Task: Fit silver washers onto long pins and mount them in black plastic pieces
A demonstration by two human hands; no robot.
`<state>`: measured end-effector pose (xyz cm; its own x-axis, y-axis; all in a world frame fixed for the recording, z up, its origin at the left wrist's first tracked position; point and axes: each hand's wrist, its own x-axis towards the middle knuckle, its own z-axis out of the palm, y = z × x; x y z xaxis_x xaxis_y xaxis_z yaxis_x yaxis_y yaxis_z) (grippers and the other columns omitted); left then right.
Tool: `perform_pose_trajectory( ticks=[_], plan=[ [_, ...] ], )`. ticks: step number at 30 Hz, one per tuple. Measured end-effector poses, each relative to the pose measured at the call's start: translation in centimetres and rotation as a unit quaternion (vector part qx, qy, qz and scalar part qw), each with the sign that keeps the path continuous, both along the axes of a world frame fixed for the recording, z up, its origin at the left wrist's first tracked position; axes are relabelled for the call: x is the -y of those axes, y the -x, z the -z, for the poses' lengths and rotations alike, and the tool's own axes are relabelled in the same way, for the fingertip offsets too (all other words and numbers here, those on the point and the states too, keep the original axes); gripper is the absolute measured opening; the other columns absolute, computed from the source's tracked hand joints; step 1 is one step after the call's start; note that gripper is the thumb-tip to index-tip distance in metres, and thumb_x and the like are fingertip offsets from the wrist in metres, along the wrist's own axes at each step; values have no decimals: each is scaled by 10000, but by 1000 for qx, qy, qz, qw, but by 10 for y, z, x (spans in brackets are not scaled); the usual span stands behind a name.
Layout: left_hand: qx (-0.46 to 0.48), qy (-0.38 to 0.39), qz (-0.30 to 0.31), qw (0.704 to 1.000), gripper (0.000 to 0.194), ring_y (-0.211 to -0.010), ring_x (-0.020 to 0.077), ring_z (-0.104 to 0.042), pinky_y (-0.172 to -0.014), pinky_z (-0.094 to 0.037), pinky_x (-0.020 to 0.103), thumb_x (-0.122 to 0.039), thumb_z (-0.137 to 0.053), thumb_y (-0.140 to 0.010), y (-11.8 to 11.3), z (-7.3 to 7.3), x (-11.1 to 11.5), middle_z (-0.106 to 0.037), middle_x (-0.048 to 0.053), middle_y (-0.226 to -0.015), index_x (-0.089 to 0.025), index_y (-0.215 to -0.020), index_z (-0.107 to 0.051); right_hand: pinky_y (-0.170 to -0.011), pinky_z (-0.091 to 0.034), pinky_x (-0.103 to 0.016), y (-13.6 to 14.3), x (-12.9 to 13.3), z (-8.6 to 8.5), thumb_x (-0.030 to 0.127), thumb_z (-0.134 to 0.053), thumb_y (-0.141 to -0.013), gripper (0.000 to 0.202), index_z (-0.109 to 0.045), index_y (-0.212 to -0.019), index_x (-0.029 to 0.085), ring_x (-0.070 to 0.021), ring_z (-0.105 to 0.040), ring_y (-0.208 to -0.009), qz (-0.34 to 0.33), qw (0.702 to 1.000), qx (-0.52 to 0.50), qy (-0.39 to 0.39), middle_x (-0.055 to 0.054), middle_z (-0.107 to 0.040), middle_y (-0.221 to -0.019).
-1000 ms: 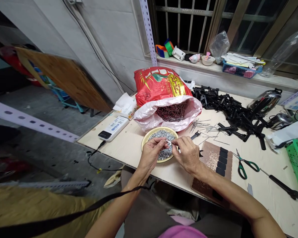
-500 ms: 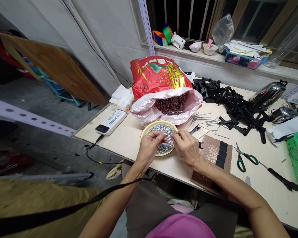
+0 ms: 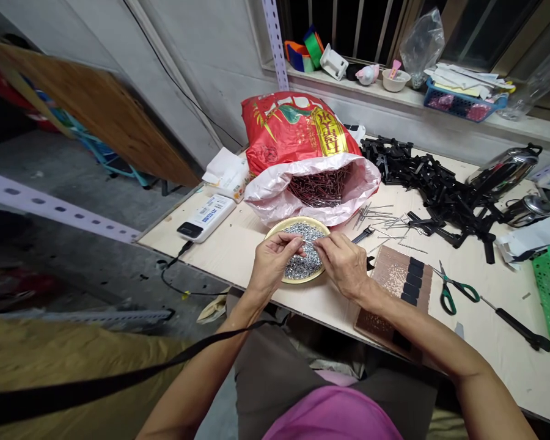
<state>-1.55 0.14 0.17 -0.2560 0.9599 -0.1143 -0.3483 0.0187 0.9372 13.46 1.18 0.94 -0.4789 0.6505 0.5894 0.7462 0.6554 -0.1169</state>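
A yellow-rimmed bowl full of small silvery metal pieces stands near the table's front edge. Over it, my left hand pinches one end of a thin metal rod. My right hand grips the rod's other end, its fingers closed. Whether a small piece sits at the fingertips is too small to tell. Behind the bowl lies a red sack, its open mouth showing many thin dark rods. Several loose metal rods lie right of the bowl.
A brown board with black pads, green-handled scissors and a black-handled tool lie to the right. Black plastic parts are heaped behind. A white power bank is at the left, a green basket far right.
The camera view has shifted slightly. Both hands stay over the bowl, still holding the rod, with their fingertips slightly moved.
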Motion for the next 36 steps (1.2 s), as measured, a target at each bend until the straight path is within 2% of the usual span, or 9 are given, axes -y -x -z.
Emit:
perform_pose_trajectory(
  ticks=[4, 8, 10, 12, 15, 20, 28, 32, 36],
  plan=[
    [-62, -7, 39, 997, 284, -487, 93, -547, -531, -473, 236, -353, -785, -593, 6, 0, 1, -641, -7, -596, -139, -764, -709, -619, -391, -221, -1, -1, -4, 242, -445, -965, 244, -662, -873, 177, -118, -575, -726, -14, 997, -28, 64, -32, -649, -783],
    [-172, -55, 48, 982, 185, -463, 95, -499, -486, -413, 223, -353, -721, -670, 13, 3, 1, -610, -21, -563, -176, -711, -684, -590, -400, -197, -1, -3, -8, 232, -548, -912, 124, -661, -888, 185, -100, -598, -723, -30, 976, -90, 197, -5, -656, -820],
    [-225, -74, 53, 970, 160, -475, 100, -479, -483, -382, 221, -354, -699, -692, 16, 4, 1, -588, -29, -551, -200, -674, -657, -585, -402, -195, -1, -3, -8, 232, -566, -899, 105, -661, -878, 191, -97, -601, -714, -31, 967, -100, 231, 8, -653, -810],
    [-266, -90, 65, 958, 167, -507, 109, -473, -513, -374, 226, -361, -677, -715, 19, 6, 0, -562, -33, -545, -215, -649, -631, -583, -401, -202, -1, -3, -8, 239, -550, -909, 126, -660, -878, 188, -101, -596, -711, -31, 971, -85, 220, 1, -654, -814],
    [-296, -107, 81, 946, 226, -523, 114, -455, -555, -372, 238, -409, -631, -753, 20, 7, -1, -516, -42, -544, -219, -638, -592, -610, -401, -222, 0, -1, -4, 254, -479, -950, 206, -659, -883, 179, -118, -587, -739, -33, 989, -36, 142, -27, -666, -825],
    [-298, -112, 76, 945, 310, -492, 106, -402, -550, -357, 246, -479, -562, -802, 18, 12, 0, -449, -57, -534, -220, -633, -540, -627, -372, -247, 2, 1, 5, 269, -407, -983, 270, -646, -883, 190, -128, -564, -727, -18, 999, 16, 39, -28, -669, -799],
    [-238, -52, 92, 966, 358, -514, 120, -388, -519, -325, 244, -550, -566, -785, 14, 17, 1, -448, -44, -556, -222, -648, -520, -597, -301, -272, 5, 0, 5, 203, -458, -960, 221, -623, -813, 207, -128, -515, -688, -17, 999, 31, -2, -13, -635, -734],
    [-279, -81, 62, 955, 364, -511, 121, -379, -540, -326, 256, -554, -556, -790, 13, 20, 2, -423, -50, -546, -228, -634, -509, -585, -307, -270, 4, 0, 6, 226, -420, -978, 264, -622, -809, 202, -128, -514, -664, -22, 999, 29, -3, -13, -622, -695],
    [-314, -103, 52, 942, 367, -516, 121, -380, -548, -325, 261, -544, -549, -801, 14, 22, 1, -428, -48, -553, -229, -620, -500, -604, -360, -231, 4, -1, 8, 273, -393, -991, 276, -627, -870, 189, -109, -552, -679, -33, 999, 0, 29, -13, -651, -768]
  ],
)
